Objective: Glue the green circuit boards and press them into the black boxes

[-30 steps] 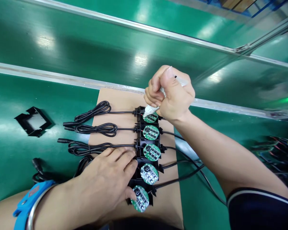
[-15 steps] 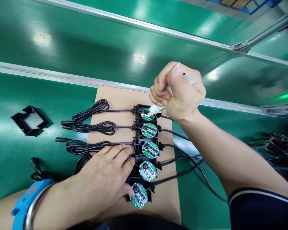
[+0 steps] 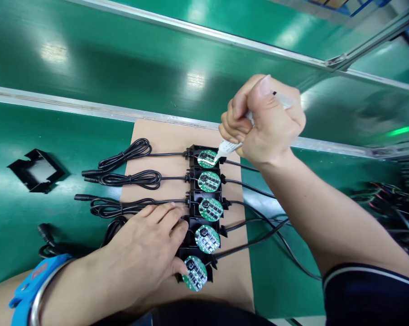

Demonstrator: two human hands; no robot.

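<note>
My right hand (image 3: 267,120) is closed around a white squeeze tube (image 3: 228,147), nozzle pointing down to the left. Its tip meets the right side of the farthest round green circuit board (image 3: 204,153), where a white line of paste (image 3: 206,161) runs across the lower half. Several such boards sit on a row of black housings (image 3: 204,197), each with cables at both sides. My left hand (image 3: 150,242) lies against the left side of the nearer housings, fingers stretched out and apart. Its thumb touches the edge of the nearest circuit board (image 3: 195,274).
Under the row lies a brown cardboard sheet (image 3: 236,276) on a green surface. Bundled black cables (image 3: 129,154) stretch out to the left, near a loose black housing (image 3: 37,170). A metal rail (image 3: 98,111) crosses behind; more wires (image 3: 391,203) lie at the right.
My right hand has drawn the tube's tip rightward across the farthest board, and a white line of paste now shows there. My left hand keeps its place on the housings.
</note>
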